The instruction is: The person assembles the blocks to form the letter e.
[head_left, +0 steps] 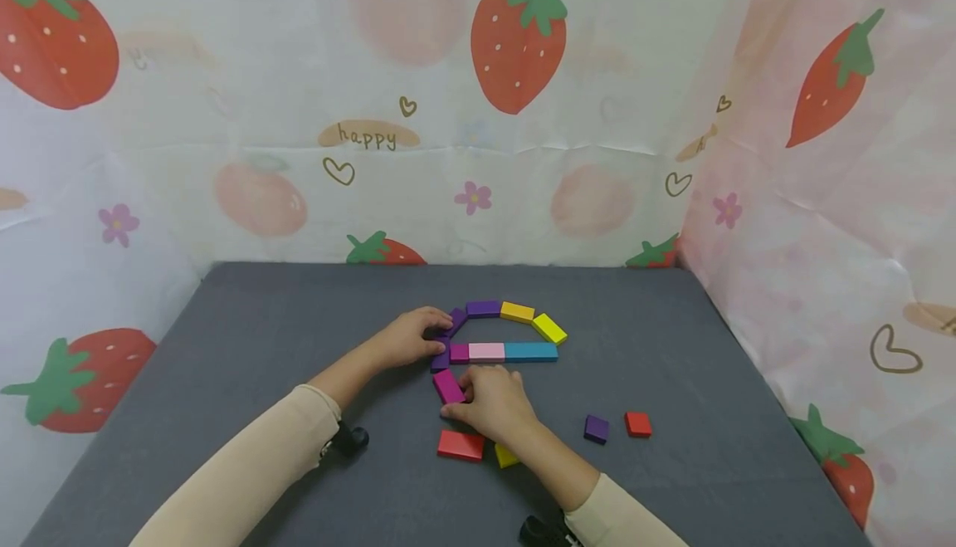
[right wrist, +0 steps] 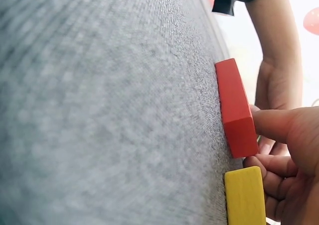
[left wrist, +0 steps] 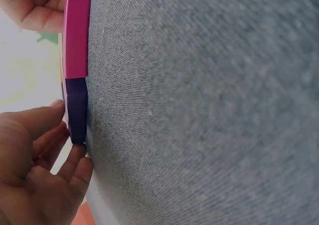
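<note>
My left hand (head_left: 403,338) reaches in from the left, thumb and fingers bent around the purple blocks (head_left: 441,355) at the left side of a block outline. From the left wrist view, that thumb and the fingers (left wrist: 75,168) sit at the end of a dark purple block (left wrist: 77,105). Just below, my right hand (head_left: 496,402) pinches a magenta block (head_left: 448,386) between thumb and fingers, its end close against the purple one. A row of a small magenta block (head_left: 459,354), a pink block (head_left: 486,353) and a blue block (head_left: 531,353) runs rightward from the purple blocks.
The outline's top curves through a purple block (head_left: 483,310), an orange-yellow block (head_left: 517,311) and a yellow block (head_left: 549,329). Nearer lie a red block (head_left: 460,445) and a partly covered yellow block (head_left: 506,455). Small purple (head_left: 596,429) and red (head_left: 638,424) blocks lie right.
</note>
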The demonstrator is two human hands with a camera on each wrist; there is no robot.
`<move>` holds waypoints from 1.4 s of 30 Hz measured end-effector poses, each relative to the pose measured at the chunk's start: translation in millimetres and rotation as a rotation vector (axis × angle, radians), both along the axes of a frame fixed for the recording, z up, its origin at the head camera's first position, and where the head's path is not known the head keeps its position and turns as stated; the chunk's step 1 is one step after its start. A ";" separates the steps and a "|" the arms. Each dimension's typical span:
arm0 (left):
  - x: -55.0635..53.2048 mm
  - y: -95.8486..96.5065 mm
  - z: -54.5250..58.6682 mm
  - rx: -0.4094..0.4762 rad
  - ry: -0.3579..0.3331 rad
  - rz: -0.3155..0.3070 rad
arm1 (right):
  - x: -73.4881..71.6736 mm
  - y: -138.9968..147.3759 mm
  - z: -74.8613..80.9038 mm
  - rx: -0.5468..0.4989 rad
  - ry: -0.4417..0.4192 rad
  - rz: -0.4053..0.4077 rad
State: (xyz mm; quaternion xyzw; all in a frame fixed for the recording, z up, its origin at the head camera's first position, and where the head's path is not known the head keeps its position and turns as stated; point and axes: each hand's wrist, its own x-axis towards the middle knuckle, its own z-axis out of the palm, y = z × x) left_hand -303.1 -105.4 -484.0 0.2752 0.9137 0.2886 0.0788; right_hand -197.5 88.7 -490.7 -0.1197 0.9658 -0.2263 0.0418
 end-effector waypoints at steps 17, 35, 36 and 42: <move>26.7 3.5 12.3 -0.007 0.173 -0.012 | 6.0 6.9 6.5 -0.026 0.012 0.023; 78.3 -1.0 -0.8 -0.005 0.171 0.081 | 18.6 21.4 13.2 -0.028 0.084 0.182; 81.0 -1.3 -2.3 -0.009 0.167 0.084 | 19.6 22.6 13.1 -0.026 0.089 0.199; 93.7 -0.5 -4.9 -0.019 0.135 0.098 | 25.8 29.7 14.9 -0.007 0.111 0.301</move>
